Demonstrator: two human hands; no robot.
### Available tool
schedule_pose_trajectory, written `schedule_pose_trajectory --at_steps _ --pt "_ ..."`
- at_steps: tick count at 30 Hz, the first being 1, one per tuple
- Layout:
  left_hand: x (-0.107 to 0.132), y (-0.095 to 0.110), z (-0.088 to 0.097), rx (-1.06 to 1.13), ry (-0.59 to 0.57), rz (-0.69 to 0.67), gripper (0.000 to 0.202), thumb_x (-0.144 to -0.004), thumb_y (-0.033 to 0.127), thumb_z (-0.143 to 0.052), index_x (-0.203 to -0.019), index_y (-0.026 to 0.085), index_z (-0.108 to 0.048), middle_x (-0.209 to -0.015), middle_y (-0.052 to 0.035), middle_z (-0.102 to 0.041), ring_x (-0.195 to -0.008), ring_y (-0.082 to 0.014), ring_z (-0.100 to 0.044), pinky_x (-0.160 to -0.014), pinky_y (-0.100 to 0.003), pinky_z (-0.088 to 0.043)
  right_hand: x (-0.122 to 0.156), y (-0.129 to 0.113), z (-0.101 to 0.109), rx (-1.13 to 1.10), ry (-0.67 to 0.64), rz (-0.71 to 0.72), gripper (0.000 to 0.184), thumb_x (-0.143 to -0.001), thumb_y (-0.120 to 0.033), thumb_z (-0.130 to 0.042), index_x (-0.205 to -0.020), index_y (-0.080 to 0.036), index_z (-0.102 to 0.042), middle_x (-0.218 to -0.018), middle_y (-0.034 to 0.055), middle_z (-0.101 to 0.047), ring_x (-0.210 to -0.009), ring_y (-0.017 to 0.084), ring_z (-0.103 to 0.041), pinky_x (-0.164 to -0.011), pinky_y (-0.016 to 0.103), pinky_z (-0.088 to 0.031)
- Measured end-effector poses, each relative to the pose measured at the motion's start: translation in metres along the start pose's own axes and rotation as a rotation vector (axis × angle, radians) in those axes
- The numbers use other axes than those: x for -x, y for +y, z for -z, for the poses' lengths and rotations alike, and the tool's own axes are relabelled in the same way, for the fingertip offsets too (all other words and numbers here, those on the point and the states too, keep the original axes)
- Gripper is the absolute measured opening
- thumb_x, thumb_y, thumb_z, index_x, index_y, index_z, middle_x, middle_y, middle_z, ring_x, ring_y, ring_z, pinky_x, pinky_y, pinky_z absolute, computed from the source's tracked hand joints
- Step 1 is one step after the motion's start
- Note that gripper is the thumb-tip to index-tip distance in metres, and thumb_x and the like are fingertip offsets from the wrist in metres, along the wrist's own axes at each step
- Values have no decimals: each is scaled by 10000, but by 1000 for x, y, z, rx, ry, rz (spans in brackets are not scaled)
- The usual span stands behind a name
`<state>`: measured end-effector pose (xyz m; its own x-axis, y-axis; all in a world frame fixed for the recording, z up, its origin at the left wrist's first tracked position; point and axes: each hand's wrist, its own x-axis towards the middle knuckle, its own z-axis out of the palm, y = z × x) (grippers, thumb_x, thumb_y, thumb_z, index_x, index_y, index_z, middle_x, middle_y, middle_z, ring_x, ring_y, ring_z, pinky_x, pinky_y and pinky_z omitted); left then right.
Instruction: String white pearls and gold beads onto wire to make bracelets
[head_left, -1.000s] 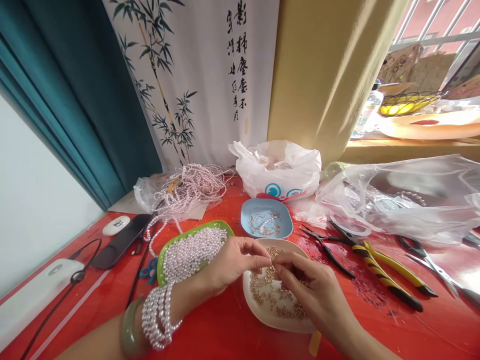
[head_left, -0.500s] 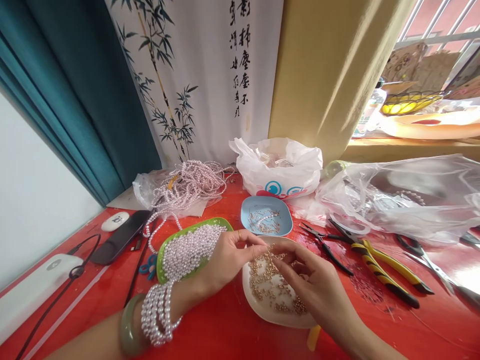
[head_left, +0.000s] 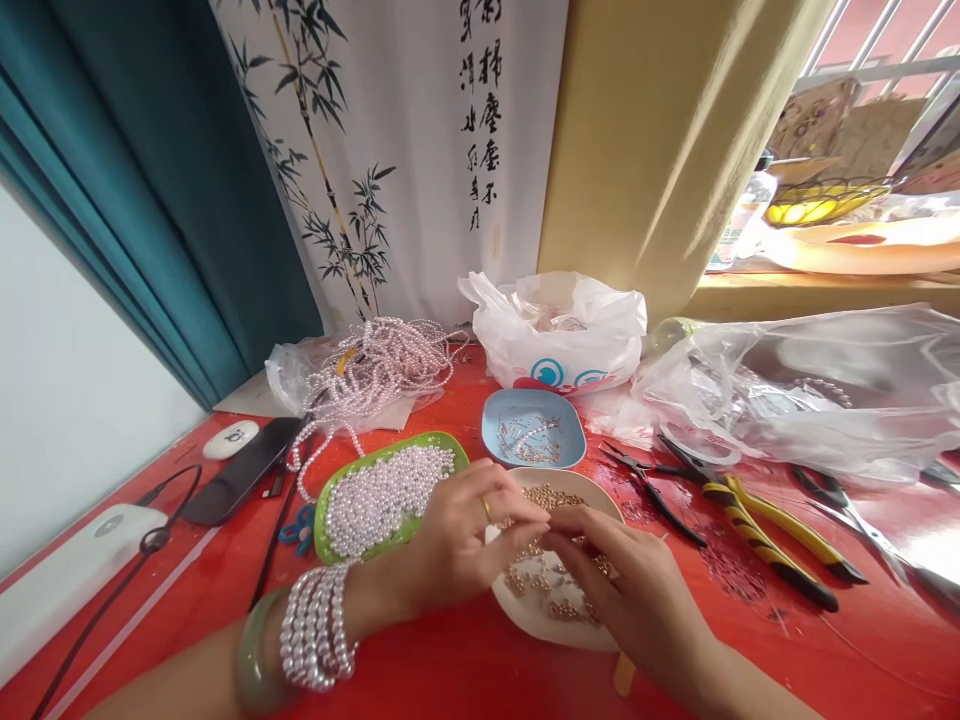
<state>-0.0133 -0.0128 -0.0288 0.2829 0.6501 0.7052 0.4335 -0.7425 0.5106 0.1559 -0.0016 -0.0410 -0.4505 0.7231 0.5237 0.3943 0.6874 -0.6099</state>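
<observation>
My left hand (head_left: 469, 525) and my right hand (head_left: 634, 575) meet fingertip to fingertip over a white plate (head_left: 536, 630) of small gold beads (head_left: 551, 495). Both are closed in a pinch; whatever sits between the fingers is too small and hidden to make out. Coiled strands of pearly beads (head_left: 319, 628) and a pale green bangle (head_left: 259, 650) circle my left wrist. Just left of that hand lies a green tray (head_left: 322, 535) filled with loose pearly beads (head_left: 386, 500). Behind the plate, a blue dish (head_left: 495, 400) holds thin metallic pieces (head_left: 529, 440).
Pliers with black handles (head_left: 664, 510), yellow-and-black pliers (head_left: 772, 540) and scissors (head_left: 862, 520) lie at the right. Plastic bags (head_left: 559, 340) stand behind the dishes. Strung pearls (head_left: 390, 370) are heaped back left, near a dark phone (head_left: 244, 470) and a cabled white box (head_left: 75, 585).
My left hand has turned over somewhat and moved slightly down, its fingers curling more. The fingertips of both hands have come together above the plate.
</observation>
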Motion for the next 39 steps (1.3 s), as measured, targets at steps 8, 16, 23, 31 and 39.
schedule_pose_trajectory --at_steps 8,16,23,31,39 --pt "-6 -5 0 -246 -481 472 121 -743 294 -591 -785 207 -665 -730 -18 -639 -724 -181 -525 -640 -285 -381 -14 9 18 -240 233 -423 186 -794 -353 -498 -745 -187 -563 -780 48 -668 -689 157 -631 -610 260 -512" --pt "2 -10 -8 -302 -666 452 115 -681 260 -652 -792 231 -664 -796 -6 -645 -803 -196 -506 -669 -294 -349 -18 6 22 -301 314 -454 180 -796 -345 -503 -790 -183 -582 -857 61 -654 -809 173 -606 -701 303 -499" --pt "-1 -8 -10 -302 -637 499 60 -731 217 -587 -741 213 -646 -764 -8 -639 -806 -195 -523 -661 -294 -352 -10 11 11 -362 276 -398 169 -786 -345 -523 -786 -188 -587 -850 53 -658 -759 169 -613 -642 283 -507" --pt "-2 -11 -7 -227 -539 573 135 -793 226 -507 -809 201 -639 -801 -24 -626 -804 -189 -536 -704 -301 -390 -3 13 2 -391 218 -419 135 -743 -318 -571 -771 -192 -613 -745 28 -666 -663 155 -617 -601 264 -513" --pt "-7 -11 1 -308 -629 425 158 -764 123 -508 -768 205 -643 -806 -7 -637 -793 -184 -481 -676 -291 -362 -1 15 1 -399 209 -409 136 -756 -306 -558 -796 -204 -638 -770 25 -676 -683 159 -631 -639 279 -519"
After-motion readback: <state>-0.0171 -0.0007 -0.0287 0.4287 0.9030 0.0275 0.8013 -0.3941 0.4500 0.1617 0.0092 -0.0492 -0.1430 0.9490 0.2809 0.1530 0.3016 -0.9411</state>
